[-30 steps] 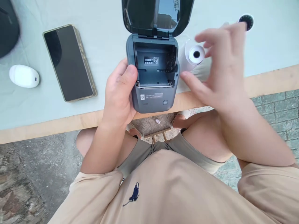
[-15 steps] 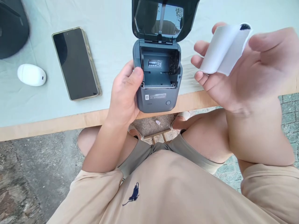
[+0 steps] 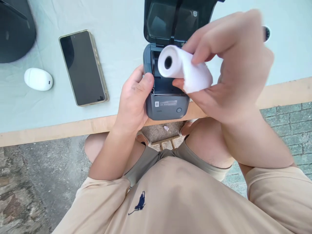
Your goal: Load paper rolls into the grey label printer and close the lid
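Observation:
A small dark grey printer (image 3: 167, 105) sits at the table's near edge with its lid (image 3: 175, 21) swung up and back. My left hand (image 3: 134, 99) grips the printer's left side, thumb on the rim of the open paper bay. My right hand (image 3: 229, 68) holds a white paper roll (image 3: 185, 70) between fingers and thumb, just above the open bay, the roll's hollow core facing left. The roll and hand hide most of the bay.
A phone (image 3: 83, 68) lies face up on the pale green table cover (image 3: 117, 42). Left of it are a white oval device (image 3: 38, 79) and a dark object (image 3: 14, 32). A small round dark-centred thing (image 3: 266, 33) lies at far right. The wooden table edge (image 3: 60, 130) runs across.
My right hand has picked up the paper roll from the table beside the printer and brought it left, over the open bay. The left hand has stayed on the printer.

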A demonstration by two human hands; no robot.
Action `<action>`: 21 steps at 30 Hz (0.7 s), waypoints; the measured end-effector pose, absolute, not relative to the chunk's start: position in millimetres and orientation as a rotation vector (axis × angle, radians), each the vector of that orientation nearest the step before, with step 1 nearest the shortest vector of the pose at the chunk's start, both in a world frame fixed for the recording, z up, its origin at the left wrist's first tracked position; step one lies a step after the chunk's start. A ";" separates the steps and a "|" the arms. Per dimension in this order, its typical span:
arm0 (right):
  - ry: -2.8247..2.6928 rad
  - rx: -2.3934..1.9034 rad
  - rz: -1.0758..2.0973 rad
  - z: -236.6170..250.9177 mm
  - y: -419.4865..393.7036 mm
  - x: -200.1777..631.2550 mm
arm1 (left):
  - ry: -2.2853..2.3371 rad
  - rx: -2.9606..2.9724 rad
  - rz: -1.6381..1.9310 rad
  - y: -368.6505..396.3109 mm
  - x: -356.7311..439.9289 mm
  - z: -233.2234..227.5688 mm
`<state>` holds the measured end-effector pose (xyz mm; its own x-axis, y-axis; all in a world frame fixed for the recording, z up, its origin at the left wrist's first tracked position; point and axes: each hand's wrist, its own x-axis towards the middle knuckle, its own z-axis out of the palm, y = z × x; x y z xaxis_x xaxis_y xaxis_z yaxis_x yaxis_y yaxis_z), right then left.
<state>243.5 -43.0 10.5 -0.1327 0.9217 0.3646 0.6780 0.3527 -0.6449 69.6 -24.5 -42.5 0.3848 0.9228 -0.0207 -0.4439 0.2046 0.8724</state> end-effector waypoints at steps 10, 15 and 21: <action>-2.074 -1.409 0.124 10.4 -42.1 241.0 | 0.591 0.895 1.041 -30.3 66.4 -42.0; -2.123 -1.290 0.140 7.0 -42.2 244.5 | 0.588 0.874 1.025 -30.4 65.9 -43.6; -2.108 -1.158 -0.091 -0.3 -47.2 246.0 | 0.540 0.879 1.044 -22.7 66.5 -55.1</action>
<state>246.0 -47.2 -0.3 -0.3390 0.7090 0.6184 0.7594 0.5942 -0.2650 66.5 -22.7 -55.1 0.4247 0.9052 0.0160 -0.5097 0.2245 0.8306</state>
